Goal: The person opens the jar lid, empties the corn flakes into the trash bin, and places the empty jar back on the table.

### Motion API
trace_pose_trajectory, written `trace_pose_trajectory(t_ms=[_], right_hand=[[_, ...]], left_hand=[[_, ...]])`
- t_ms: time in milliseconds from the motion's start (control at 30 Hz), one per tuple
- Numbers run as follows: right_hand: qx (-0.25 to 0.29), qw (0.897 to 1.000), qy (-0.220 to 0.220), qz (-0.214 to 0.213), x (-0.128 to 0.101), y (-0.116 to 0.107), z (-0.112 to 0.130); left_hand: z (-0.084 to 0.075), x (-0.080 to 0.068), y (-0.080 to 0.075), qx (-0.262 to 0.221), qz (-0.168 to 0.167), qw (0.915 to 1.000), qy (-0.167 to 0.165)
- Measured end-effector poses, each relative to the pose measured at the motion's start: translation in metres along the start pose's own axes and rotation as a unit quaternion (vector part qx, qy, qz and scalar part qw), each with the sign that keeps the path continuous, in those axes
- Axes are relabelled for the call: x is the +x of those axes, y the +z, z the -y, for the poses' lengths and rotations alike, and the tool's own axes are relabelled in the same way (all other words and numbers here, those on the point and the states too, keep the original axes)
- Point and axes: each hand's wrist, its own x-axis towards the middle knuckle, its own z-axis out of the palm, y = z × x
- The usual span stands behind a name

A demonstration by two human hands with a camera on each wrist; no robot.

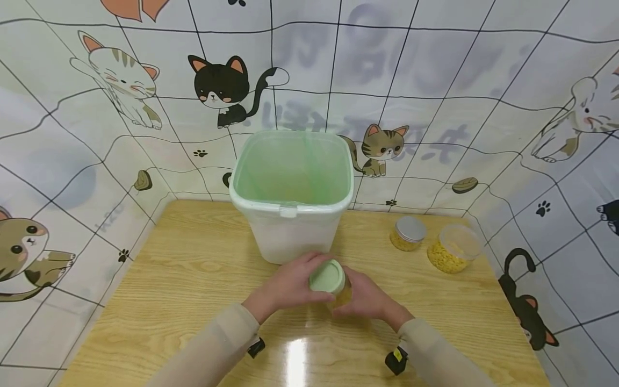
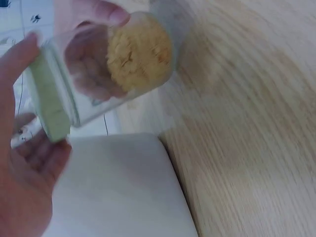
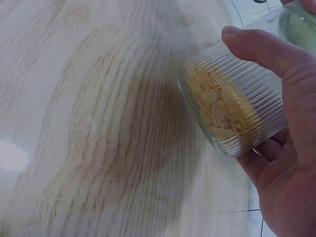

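The small glass jar (image 1: pixel 335 287) is held above the wooden table (image 1: pixel 169 279), just in front of the big white bin (image 1: pixel 292 204). It is a ribbed, clear jar with a pale green lid (image 1: pixel 326 277), and some yellow flakes (image 3: pixel 219 106) lie in its bottom part. The jar is tilted, so the flakes gather to one side. The left hand (image 1: pixel 290 285) has its fingers curled around the lid and grips it from the top and side. The right hand (image 1: pixel 369 301) wraps around the glass body, with the thumb (image 3: pixel 261 47) pressed over the ribs. Behind the right hand, to the right of the bin, stand two more jars: one with a grey lid (image 1: pixel 408 234) and, just beside it, a wider clear one (image 1: pixel 453 248), both with yellow content.
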Motion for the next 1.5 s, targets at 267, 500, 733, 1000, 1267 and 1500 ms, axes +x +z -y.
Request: trace_pose_trajectory(t_ms=[267,500,733,1000,1267,1500], right_hand=[[-0.003,1.000,0.004,0.006,0.002,-0.001,0.001],[-0.004,1.000,-0.004,0.011,0.002,-0.002,0.001],[-0.009,1.000,-0.003,0.015,-0.001,-0.001,0.000],[-0.004,1.000,-0.016,0.018,-0.001,0.000,0.001],[-0.001,1.000,-0.008,0.015,0.001,-0.001,0.002],[0.002,1.000,-0.018,0.014,0.001,-0.001,0.003]], left_hand=[[-0.001,-0.001,0.008,0.033,-0.015,0.9991,-0.024],[0.002,-0.002,-0.004,-0.008,0.035,0.9962,0.079],[0.002,0.001,-0.014,-0.025,0.107,0.9890,0.099],[0.000,0.004,-0.014,-0.002,0.082,0.9944,0.066],[-0.003,0.004,-0.013,0.028,0.048,0.9982,0.020],[-0.003,0.005,-0.012,0.027,0.058,0.9975,0.029]])
